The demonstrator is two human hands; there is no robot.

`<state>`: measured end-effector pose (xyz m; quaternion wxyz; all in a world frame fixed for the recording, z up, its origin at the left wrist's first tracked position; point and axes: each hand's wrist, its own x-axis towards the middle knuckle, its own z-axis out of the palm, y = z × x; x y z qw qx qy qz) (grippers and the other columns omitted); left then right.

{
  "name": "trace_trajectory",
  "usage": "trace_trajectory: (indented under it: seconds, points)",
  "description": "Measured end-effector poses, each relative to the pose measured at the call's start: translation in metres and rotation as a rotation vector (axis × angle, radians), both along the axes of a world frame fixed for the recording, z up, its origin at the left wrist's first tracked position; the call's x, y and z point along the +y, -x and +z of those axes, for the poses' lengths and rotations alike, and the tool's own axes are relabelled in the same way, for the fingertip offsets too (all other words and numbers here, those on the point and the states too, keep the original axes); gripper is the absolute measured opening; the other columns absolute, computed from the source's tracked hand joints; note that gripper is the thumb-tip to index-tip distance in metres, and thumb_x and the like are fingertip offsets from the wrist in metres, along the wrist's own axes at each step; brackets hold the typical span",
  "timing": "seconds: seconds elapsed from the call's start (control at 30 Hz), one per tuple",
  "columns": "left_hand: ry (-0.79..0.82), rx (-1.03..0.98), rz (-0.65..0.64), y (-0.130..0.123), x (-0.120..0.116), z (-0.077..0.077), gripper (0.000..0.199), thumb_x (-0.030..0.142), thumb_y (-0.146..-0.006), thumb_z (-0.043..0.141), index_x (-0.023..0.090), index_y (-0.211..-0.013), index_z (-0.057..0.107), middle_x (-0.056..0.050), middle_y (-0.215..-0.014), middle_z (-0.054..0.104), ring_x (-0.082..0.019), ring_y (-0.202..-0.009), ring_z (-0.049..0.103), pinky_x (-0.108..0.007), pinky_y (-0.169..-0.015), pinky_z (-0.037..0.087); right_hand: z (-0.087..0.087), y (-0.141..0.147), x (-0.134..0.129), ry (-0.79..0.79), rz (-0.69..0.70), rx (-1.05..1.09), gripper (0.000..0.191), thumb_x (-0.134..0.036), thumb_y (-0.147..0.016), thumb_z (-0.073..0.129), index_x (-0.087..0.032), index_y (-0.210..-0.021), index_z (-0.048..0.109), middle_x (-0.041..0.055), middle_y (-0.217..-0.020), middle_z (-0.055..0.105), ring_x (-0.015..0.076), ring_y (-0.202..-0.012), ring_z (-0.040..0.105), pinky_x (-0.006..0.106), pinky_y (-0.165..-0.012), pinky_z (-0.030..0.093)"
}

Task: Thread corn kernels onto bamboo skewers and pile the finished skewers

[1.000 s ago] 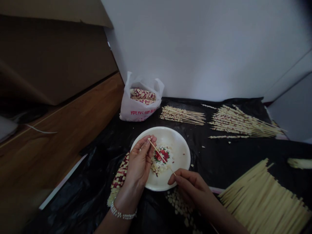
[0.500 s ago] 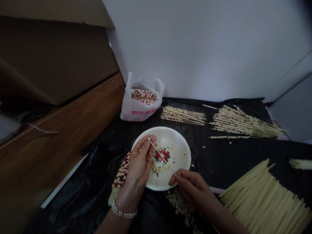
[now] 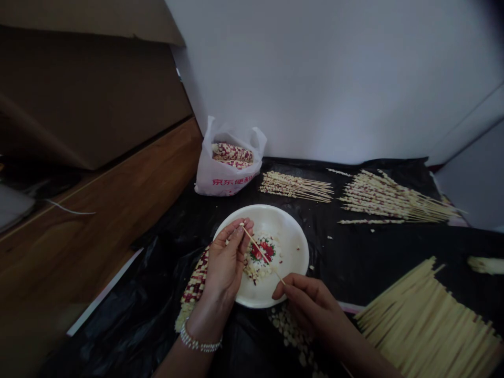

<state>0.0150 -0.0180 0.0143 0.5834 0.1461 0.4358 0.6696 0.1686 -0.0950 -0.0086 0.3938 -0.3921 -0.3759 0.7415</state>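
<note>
Over a white bowl with a red and green print, my left hand pinches a pale corn kernel between thumb and fingers. A thin wooden skewer slants from that kernel down to the right, its lower end held in my right hand. The skewer's tip meets the kernel; whether it has pierced it I cannot tell. Loose kernels lie in the bowl. Partly hidden by my left wrist is a red-and-cream corn cob.
Behind the bowl stands a white plastic bag holding corn cobs. Skewers threaded with kernels lie in a small pile and a larger pile. Bare skewers fill the lower right. More kernels lie on the black plastic sheet.
</note>
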Motion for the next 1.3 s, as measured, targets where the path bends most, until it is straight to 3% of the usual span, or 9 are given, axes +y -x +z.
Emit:
trace_trajectory:
  seconds: [0.3, 0.5, 0.77, 1.13, 1.3]
  points:
    - [-0.003, -0.022, -0.037, -0.003, -0.002, 0.002, 0.018, 0.003, -0.08, 0.061, 0.011, -0.094, 0.07, -0.01, -0.095, 0.075, -0.013, -0.087, 0.071, -0.019, -0.08, 0.055, -0.004, 0.0, -0.001, -0.002, 0.002, 0.049, 0.028, -0.045, -0.089, 0.058, -0.019, -0.082, 0.066, -0.0133, -0.04, 0.025, 0.0052, -0.035, 0.016, 0.022, -0.034, 0.006]
    - [0.209, -0.385, -0.204, 0.003, 0.003, 0.008, 0.023, 0.022, -0.092, 0.05, 0.012, -0.105, 0.066, -0.01, -0.093, 0.074, -0.016, -0.085, 0.071, -0.024, -0.072, 0.059, -0.004, 0.001, 0.0, 0.015, 0.006, 0.112, 0.029, -0.045, -0.088, 0.06, -0.018, -0.081, 0.066, -0.0139, -0.038, 0.025, 0.0049, -0.034, 0.014, 0.021, -0.034, 0.006]
    - [0.186, -0.528, -0.207, 0.006, 0.003, 0.009, 0.013, 0.017, -0.089, 0.056, 0.015, -0.092, 0.068, -0.004, -0.081, 0.073, -0.012, -0.073, 0.07, -0.021, -0.065, 0.058, -0.004, -0.002, 0.0, 0.029, 0.061, 0.14, 0.03, -0.044, -0.092, 0.055, -0.018, -0.084, 0.067, -0.0131, -0.035, 0.029, 0.0049, -0.032, 0.014, 0.02, -0.033, 0.01]
    - [0.207, -0.364, -0.181, 0.0, -0.001, 0.008, 0.01, 0.013, -0.086, 0.059, 0.012, -0.085, 0.069, -0.006, -0.08, 0.072, -0.012, -0.072, 0.07, -0.019, -0.063, 0.058, -0.003, 0.0, -0.004, 0.037, 0.072, 0.179, 0.027, -0.037, -0.096, 0.051, -0.017, -0.085, 0.066, -0.012, -0.036, 0.034, 0.004, -0.031, 0.018, 0.019, -0.033, 0.013]
    - [0.152, -0.202, -0.354, -0.008, -0.013, 0.002, 0.008, 0.013, -0.082, 0.063, 0.011, -0.087, 0.07, -0.007, -0.082, 0.072, -0.012, -0.072, 0.069, -0.019, -0.063, 0.057, -0.002, -0.002, -0.003, 0.051, 0.023, 0.186, 0.027, -0.038, -0.096, 0.05, -0.018, -0.086, 0.065, -0.012, -0.036, 0.037, 0.0041, -0.031, 0.02, 0.018, -0.034, 0.016]
